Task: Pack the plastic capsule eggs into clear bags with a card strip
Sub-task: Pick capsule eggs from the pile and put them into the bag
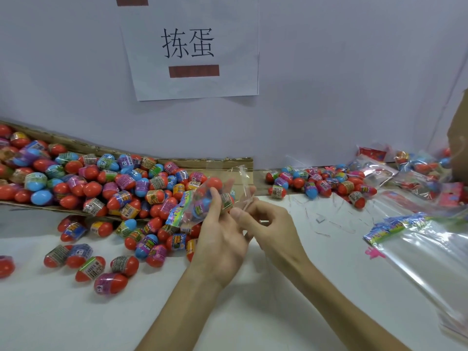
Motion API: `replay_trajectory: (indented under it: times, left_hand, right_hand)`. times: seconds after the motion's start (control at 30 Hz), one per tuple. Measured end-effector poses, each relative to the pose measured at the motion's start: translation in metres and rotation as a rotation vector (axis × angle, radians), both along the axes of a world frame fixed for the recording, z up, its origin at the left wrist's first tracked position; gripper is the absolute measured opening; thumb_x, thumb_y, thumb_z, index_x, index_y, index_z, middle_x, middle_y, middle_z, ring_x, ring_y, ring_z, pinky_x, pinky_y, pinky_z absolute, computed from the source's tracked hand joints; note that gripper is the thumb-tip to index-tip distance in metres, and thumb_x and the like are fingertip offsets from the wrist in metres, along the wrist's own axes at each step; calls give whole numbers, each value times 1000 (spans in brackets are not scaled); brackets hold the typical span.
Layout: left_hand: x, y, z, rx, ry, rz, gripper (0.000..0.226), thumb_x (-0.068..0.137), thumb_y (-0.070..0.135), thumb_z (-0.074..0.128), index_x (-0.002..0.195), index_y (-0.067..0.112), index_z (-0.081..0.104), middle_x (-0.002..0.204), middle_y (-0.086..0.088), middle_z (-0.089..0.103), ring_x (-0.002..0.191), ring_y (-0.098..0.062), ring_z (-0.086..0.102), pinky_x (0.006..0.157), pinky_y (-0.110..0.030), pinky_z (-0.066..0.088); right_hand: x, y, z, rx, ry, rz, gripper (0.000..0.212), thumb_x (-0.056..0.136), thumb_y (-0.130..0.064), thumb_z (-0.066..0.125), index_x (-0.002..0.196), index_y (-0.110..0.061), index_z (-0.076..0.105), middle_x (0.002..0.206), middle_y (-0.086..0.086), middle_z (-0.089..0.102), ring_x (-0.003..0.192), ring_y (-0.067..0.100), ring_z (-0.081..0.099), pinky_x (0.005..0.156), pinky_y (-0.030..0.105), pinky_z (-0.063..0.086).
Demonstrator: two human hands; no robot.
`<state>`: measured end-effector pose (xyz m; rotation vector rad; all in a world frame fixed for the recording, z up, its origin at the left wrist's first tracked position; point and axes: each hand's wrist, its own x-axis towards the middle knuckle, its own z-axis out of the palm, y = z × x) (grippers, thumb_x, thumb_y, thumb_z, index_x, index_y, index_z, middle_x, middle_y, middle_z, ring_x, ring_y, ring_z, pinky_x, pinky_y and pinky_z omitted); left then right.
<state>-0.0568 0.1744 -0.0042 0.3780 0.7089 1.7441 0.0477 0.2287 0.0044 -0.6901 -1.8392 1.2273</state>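
Head view: my left hand (220, 234) grips a clear bag (202, 198) near mid-frame, fingers curled round its lower part. Eggs (214, 183) sit inside it, a red one uppermost, and a card strip (181, 210) shows along its eight-o'clock side. My right hand (268, 229), touching the left at its three o'clock, pinches the bag's open flap between thumb and fingers. A heap (101, 178) of more eggs covers a cardboard sheet (182, 162) at ten o'clock and spills onto the white surface (76, 312) toward eight o'clock. A smaller cluster (324, 184) lies at two o'clock, with filled bags (417, 168) beyond it by the wall. At four o'clock lies a stack of empty bags (430, 254), with loose strips (395, 225) at its upper edge. A paper sign (190, 46) hangs at twelve o'clock.
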Motion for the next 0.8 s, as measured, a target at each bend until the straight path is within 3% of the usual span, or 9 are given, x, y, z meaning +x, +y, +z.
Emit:
replay_trajectory:
  times: [0.07, 0.13, 0.2, 0.33, 0.4, 0.47, 0.57, 0.67, 0.8]
  left_hand:
    - [4, 0, -2, -15, 40, 9, 74, 88, 58, 57, 147, 15, 58, 141, -13, 64, 131, -24, 61, 118, -41, 39]
    - [8, 0, -4, -20, 80, 19, 63, 84, 56, 62, 132, 15, 71, 139, -10, 66, 124, -19, 65, 108, -36, 45]
    - [10, 0, -6, -11, 114, 29, 51, 84, 53, 63, 117, 17, 79, 129, -8, 71, 113, -17, 68, 95, -31, 48]
    - [10, 0, -8, 13, 163, 3, 32, 86, 43, 68, 99, 18, 84, 109, -8, 76, 105, -19, 72, 85, -29, 56]
    - [11, -3, -6, 30, 213, -23, 31, 88, 42, 72, 105, 17, 81, 112, -9, 74, 109, -22, 68, 93, -34, 54]
    - [13, -3, -2, 50, 210, -36, 54, 78, 46, 84, 118, 11, 73, 116, -11, 71, 110, -24, 65, 101, -41, 50]
    - [12, -5, 5, 114, 135, -28, 80, 61, 47, 97, 127, 11, 69, 127, -11, 71, 108, -23, 68, 96, -42, 54]
    - [5, -9, 12, 153, 76, -59, 79, 78, 55, 80, 143, 15, 61, 145, -12, 62, 121, -27, 65, 98, -43, 55]
    - [3, -9, 15, 65, 183, -97, 62, 96, 50, 57, 147, 14, 57, 144, -14, 61, 112, -26, 68, 89, -39, 58]
  right_hand:
    - [-1, -2, 1, -39, 6, 21, 31, 83, -48, 72, 70, -21, 69, 68, 0, 67, 65, 17, 63, 57, 20, 44]
    - [-1, -1, 2, -75, 29, 48, 25, 89, -39, 72, 72, -22, 70, 65, -1, 64, 60, 9, 59, 56, 18, 45]
    - [-1, 0, 2, -112, 65, 53, 21, 93, -28, 70, 75, -18, 70, 64, 3, 65, 58, 12, 62, 55, 19, 47]
    - [0, 0, 3, -110, 113, 0, 15, 94, -14, 66, 79, -14, 69, 72, 3, 70, 68, 14, 69, 60, 21, 54]
    - [2, 0, 7, -102, 192, -32, 16, 92, -7, 63, 78, -13, 70, 72, 0, 71, 68, 12, 70, 60, 20, 55]
    - [6, 4, 14, -124, 289, -68, 19, 89, -2, 62, 75, -12, 70, 75, 3, 71, 67, 16, 70, 62, 27, 59]
    - [18, 16, 28, -195, 462, -109, 11, 78, -6, 58, 70, -9, 65, 75, 7, 69, 67, 22, 67, 63, 32, 60]
    - [33, 31, 39, -240, 541, -129, 14, 74, -8, 54, 65, -16, 62, 71, -2, 68, 65, 17, 64, 60, 31, 58]
    - [44, 43, 40, -184, 447, -171, 32, 91, 4, 49, 70, -15, 63, 71, 0, 66, 66, 17, 65, 56, 33, 56]
